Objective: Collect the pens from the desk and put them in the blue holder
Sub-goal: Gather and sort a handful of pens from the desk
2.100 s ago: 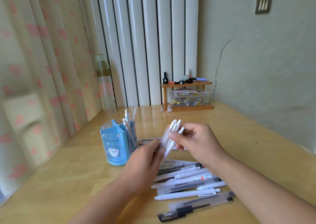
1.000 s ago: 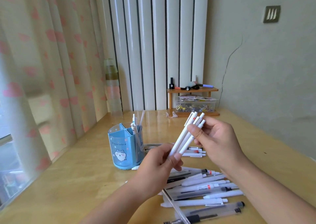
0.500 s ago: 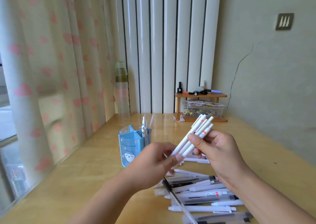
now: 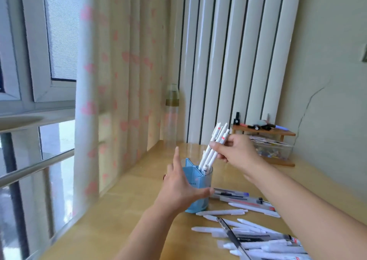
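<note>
The blue holder [image 4: 200,182] stands on the wooden desk [image 4: 123,220], with a few white pens standing in its right compartment. My left hand [image 4: 178,188] rests against the holder's near left side, fingers spread, thumb across its front. My right hand [image 4: 238,152] is closed on a bundle of white pens [image 4: 213,146], held tilted just above the holder, tips down at its opening. Many more white and clear pens [image 4: 258,240] lie scattered on the desk at the lower right.
A clear bottle [image 4: 172,118] stands by the curtain in the back corner. A small wooden shelf [image 4: 264,132] with small items and a clear box [image 4: 272,150] under it sits at the back right. The window and curtain line the desk's left edge.
My left hand let go of the bundle and moved to the holder's side. My right hand carried the white pens left and down over the holder. The view swung left.
</note>
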